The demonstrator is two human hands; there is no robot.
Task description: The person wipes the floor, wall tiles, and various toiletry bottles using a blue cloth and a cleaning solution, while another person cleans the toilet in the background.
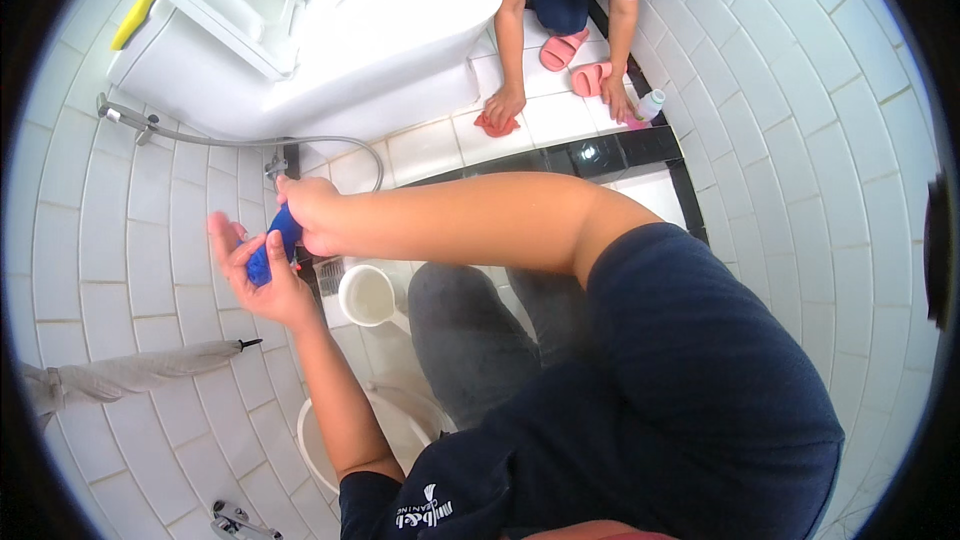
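A twisted blue cloth (284, 229) is stretched between my two hands, off to my left near the tiled wall. My right hand (313, 211) is wrapped around its upper end, with that arm reaching across my body. The lower, bunched end lies between the thumb and fingers of my left hand (262, 277), whose fingertips are blurred. Below my right wrist, a white dipper (367, 295) with liquid in it stands on the floor beside a metal drain grate (328, 276).
A white toilet (390, 30) stands ahead, its hose (330, 140) curving beneath. Beyond a black tiled ledge (585, 156), another person presses a red cloth (496, 124) to the floor near a white bottle (649, 103). A folded umbrella (150, 371) and a pail (315, 439) are at my left.
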